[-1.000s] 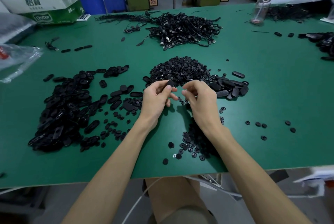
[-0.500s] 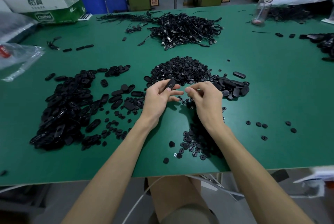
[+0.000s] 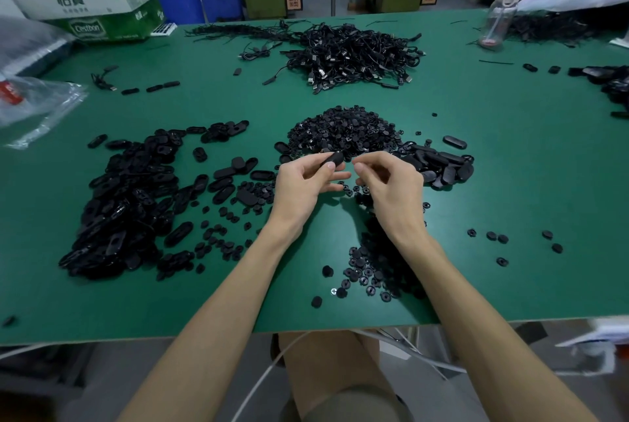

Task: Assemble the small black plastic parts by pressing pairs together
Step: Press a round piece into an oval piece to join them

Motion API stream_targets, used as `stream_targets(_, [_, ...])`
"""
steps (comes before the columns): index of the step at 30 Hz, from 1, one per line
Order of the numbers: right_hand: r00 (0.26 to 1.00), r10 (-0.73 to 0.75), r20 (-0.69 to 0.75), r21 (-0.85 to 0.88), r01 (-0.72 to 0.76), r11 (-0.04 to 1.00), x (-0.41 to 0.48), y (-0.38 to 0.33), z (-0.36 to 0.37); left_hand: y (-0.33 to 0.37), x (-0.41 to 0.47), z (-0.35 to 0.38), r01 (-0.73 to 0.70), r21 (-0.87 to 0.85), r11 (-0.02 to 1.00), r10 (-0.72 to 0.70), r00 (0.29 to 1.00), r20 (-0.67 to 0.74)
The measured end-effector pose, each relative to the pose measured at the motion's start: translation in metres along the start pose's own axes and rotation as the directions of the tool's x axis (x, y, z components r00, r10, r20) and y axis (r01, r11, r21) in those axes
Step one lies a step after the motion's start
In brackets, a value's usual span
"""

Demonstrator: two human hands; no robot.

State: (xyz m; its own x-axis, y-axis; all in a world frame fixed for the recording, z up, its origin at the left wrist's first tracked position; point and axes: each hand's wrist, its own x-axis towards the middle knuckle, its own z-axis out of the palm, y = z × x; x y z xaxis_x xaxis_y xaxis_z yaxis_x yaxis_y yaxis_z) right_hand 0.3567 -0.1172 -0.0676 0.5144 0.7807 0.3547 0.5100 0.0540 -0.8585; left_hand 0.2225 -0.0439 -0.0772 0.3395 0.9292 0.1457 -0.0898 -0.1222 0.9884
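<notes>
My left hand (image 3: 304,183) pinches a black oval plastic part (image 3: 332,160) between thumb and fingers, just above the green table (image 3: 510,183). My right hand (image 3: 388,183) is a short gap to its right, fingers curled with the tips pinched together; whether a small part sits between them I cannot tell. Behind both hands lies a heap of small round black parts (image 3: 347,130). A pile of black oval parts (image 3: 439,163) sits to the right of it. A large spread of oval pieces (image 3: 126,203) covers the left side. More small round parts (image 3: 377,268) lie under my right forearm.
A tangle of black cables (image 3: 354,54) lies at the back centre. A clear bottle (image 3: 500,16) stands back right, a cardboard box (image 3: 98,9) back left, a plastic bag (image 3: 37,105) at the left edge. Loose round parts (image 3: 497,237) dot the right side.
The oval part in my left hand has turned up into plainer view. The two hands have drawn slightly apart and shifted a little away from me.
</notes>
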Motion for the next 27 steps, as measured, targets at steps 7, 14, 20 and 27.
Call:
stream_targets(7, [1.000, -0.004, 0.016, 0.060, 0.003, 0.998, -0.0008, 0.0001, 0.0020, 0.0011, 0.0018, 0.0018, -0.012, 0.067, 0.998, 0.008, 0.998, 0.058])
stream_targets(14, [0.999, 0.015, 0.032, 0.109, -0.018, 0.994, -0.0009, -0.0017, 0.0015, 0.0012, 0.0013, 0.0022, -0.016, 0.096, 0.995, 0.010, 0.998, 0.056])
stream_targets(20, [0.998, 0.057, 0.035, 0.163, -0.062, 0.985, 0.0004, -0.0029, 0.0021, 0.0008, 0.0011, -0.0009, -0.017, 0.020, 1.000, 0.017, 0.999, 0.032])
stream_targets(27, [0.997, 0.077, 0.014, 0.134, -0.078, 0.988, 0.0003, -0.0039, 0.0013, 0.0027, -0.0011, -0.0011, -0.024, 0.006, 1.000, 0.023, 0.998, 0.063])
